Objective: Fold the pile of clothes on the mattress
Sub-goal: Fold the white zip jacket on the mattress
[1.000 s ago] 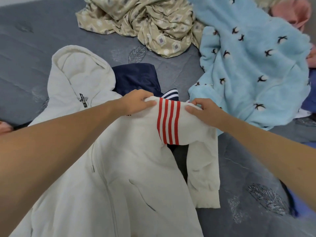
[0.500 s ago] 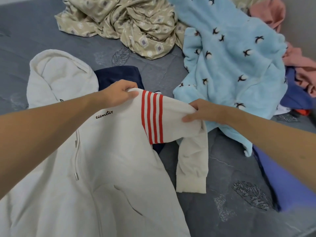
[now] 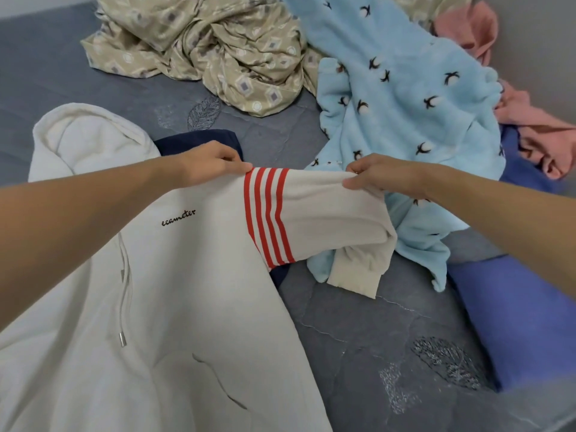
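I see a white cotton hoodie with a hood and a drawstring (image 3: 162,291) lying flat on the grey quilted mattress (image 3: 374,338), filling the 7 to 9 o'clock side of my view. Its sleeve with four red stripes (image 3: 311,216) is lifted and stretched out between both hands, near the middle. My left hand (image 3: 208,163) pinches the sleeve at the shoulder, just beside the stripes, with curled fingers. My right hand (image 3: 380,173) grips the sleeve further along, thumb and fingers closed on the cloth, and the ribbed cuff (image 3: 355,275) hangs down below it onto the bed. A dark navy cloth (image 3: 199,141) peeks out from under the hoodie by the left hand. At 12 o'clock sits a crumpled beige sheet with diamond shapes (image 3: 224,57). At 1 to 2 o'clock lies a fluffy light blue garment with small dark bird shapes (image 3: 405,113), touching the sleeve. A pink cloth (image 3: 530,126) and a purple-blue cloth (image 3: 505,307) lie at 3 o'clock.
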Tool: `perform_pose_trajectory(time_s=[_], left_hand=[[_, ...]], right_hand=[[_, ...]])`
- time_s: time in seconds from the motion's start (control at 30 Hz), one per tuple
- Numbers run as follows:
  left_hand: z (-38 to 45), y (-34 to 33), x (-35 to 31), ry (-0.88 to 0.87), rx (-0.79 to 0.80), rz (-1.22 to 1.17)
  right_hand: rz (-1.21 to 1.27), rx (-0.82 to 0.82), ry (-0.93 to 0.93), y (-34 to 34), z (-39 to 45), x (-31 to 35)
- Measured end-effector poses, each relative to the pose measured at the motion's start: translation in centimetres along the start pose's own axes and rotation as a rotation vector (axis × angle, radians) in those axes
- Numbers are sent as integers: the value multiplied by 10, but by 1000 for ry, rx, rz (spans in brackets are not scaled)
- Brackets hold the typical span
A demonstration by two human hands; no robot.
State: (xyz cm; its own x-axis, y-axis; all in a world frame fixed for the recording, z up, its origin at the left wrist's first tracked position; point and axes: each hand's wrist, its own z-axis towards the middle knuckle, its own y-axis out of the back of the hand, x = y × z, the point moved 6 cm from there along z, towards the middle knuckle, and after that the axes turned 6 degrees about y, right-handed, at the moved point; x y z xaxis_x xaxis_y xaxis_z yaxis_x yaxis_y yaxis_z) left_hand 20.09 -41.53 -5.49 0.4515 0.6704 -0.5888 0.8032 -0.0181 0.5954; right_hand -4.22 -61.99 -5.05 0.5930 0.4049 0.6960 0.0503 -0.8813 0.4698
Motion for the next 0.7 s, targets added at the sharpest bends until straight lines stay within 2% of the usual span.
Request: perform_pose_trajectory(time_s=[0.07,0.17,0.37,0.5,0.57,0.7], left_hand=[[2,-5,0,44,81,-20],[7,-4,-2,-29,108,49],[18,13,-4,-108,-108,170],[23,12,-4,-114,-194,178],[23,6,-4,-102,-165,126],[22,-5,-5,-69,-57,40]], right_hand=[[89,3,24,0,2,0],[96,-41,89,10,3,0],[-343,-146,232,36,1,14],[-471,9,81,48,1,-1],[-437,52,38,54,-1,-10],[-249,-39,60,62,-12,-17]])
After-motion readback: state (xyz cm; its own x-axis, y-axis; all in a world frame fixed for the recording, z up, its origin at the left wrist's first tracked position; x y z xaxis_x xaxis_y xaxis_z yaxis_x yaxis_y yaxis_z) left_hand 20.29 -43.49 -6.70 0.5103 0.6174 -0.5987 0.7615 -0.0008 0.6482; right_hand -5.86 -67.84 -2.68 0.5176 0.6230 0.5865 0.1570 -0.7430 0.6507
